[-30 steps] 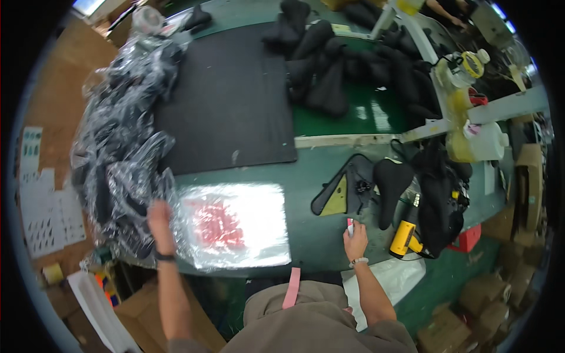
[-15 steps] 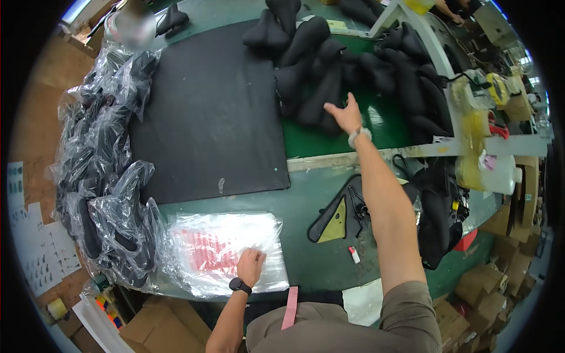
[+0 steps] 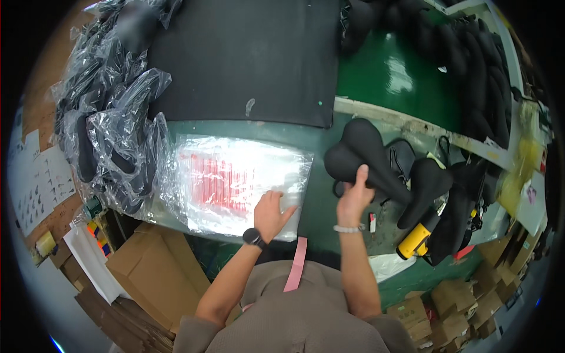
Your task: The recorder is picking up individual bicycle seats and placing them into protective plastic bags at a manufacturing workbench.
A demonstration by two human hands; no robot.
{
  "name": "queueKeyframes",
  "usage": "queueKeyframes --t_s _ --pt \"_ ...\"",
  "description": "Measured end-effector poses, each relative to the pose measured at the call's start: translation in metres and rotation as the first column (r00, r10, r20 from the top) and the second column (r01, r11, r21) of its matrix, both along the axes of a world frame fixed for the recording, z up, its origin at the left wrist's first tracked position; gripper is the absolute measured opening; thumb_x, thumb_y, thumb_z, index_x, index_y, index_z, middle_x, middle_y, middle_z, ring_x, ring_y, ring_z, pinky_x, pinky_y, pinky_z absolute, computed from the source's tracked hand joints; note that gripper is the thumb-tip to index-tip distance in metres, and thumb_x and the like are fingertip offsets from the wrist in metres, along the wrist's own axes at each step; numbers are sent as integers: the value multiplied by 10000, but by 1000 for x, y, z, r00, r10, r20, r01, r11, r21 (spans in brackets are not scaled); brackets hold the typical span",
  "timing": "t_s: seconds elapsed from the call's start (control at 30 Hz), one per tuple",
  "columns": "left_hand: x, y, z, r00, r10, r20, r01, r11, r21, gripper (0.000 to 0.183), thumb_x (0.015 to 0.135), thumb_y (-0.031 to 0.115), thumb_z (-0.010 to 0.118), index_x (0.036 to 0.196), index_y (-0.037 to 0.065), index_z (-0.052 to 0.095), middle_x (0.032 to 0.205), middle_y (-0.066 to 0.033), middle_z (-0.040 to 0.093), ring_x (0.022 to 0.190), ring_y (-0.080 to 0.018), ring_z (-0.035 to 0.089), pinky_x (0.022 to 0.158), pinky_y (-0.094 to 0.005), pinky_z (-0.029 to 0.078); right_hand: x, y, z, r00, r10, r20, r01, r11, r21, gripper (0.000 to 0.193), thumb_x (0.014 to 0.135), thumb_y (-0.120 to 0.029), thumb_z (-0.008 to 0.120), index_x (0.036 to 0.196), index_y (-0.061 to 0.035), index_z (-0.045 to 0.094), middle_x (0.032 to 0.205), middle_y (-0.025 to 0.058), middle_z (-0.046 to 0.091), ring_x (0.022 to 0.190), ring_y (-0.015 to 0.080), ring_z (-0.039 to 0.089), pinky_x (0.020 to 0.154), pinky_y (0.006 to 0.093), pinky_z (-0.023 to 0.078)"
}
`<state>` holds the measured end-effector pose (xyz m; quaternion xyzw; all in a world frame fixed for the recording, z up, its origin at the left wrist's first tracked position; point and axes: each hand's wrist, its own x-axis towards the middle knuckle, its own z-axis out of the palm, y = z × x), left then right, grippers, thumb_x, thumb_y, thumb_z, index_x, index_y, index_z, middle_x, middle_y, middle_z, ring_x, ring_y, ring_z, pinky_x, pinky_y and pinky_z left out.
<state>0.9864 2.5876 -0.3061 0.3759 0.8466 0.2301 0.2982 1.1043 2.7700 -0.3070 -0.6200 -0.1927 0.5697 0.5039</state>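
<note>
My right hand [image 3: 355, 203] grips a black bicycle saddle [image 3: 364, 147], its thumb on top of the cover. The saddle's wide end points away and to the left, its narrow nose toward the lower right. My left hand [image 3: 272, 215] rests on a stack of clear plastic bags [image 3: 235, 182] with red print, its thumb spread from the fingers. Part of the stack lies under that hand. More black saddles [image 3: 425, 187] lie to the right of the one I hold.
Several saddles wrapped in clear plastic [image 3: 112, 141] are heaped on the left. A black mat [image 3: 247, 65] covers the far middle of the table. Saddles [image 3: 477, 76] line the green surface at the far right. A yellow tool [image 3: 414, 242] and a small red-and-white item [image 3: 372, 222] lie near my right hand.
My right hand has come back from the far saddle pile with a saddle in its grip. My left hand stays on the bags, its thumb now spread wider. The view has shifted closer.
</note>
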Motion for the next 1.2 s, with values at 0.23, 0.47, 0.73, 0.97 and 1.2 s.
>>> queueKeyframes --t_s 0.23,0.47,0.73,0.97,1.2 --pt "-4 -35 -24 996 -28 85 20 996 91 178 931 185 603 948 17 659 914 -168 630 860 -358 600 735 -425 483 59 -44 39 638 607 474 -595 779 -197 382 882 -242 738 1095 46 606 1058 166 664 945 231 659 835 326 522" --pt "-19 -48 -47 629 301 716 -422 906 -10 172 935 99 526 1004 -12 637 852 -59 670 775 -129 599 707 -271 482 103 -50 -21 748 659 73 -623 736 -264 611 845 -244 780 1307 38 496 1089 156 657 891 243 654 827 338 531" --pt "-47 -33 -19 287 514 808 -627 739 -247 183 945 157 515 1021 43 637 800 -15 607 704 -119 559 649 -260 445 73 -136 67 245 469 849 -937 338 84 790 798 -171 752 1478 -27 377 945 173 667 754 341 663 669 447 545" --pt "-3 -13 58 947 -37 -319 195 855 481 112 845 141 558 865 35 588 830 -190 587 797 -374 579 730 -488 463 70 -165 41 -253 464 849 -963 -31 -269 895 753 -232 751 1520 -95 311 899 159 659 736 362 658 636 466 533" --pt "7 -75 166 979 112 -172 -11 866 501 122 848 146 573 925 64 623 874 -83 610 840 -272 603 756 -400 477 63 -113 112 481 761 -436 -840 542 20 370 977 -262 581 1233 -2 519 919 141 664 684 234 655 598 324 543"
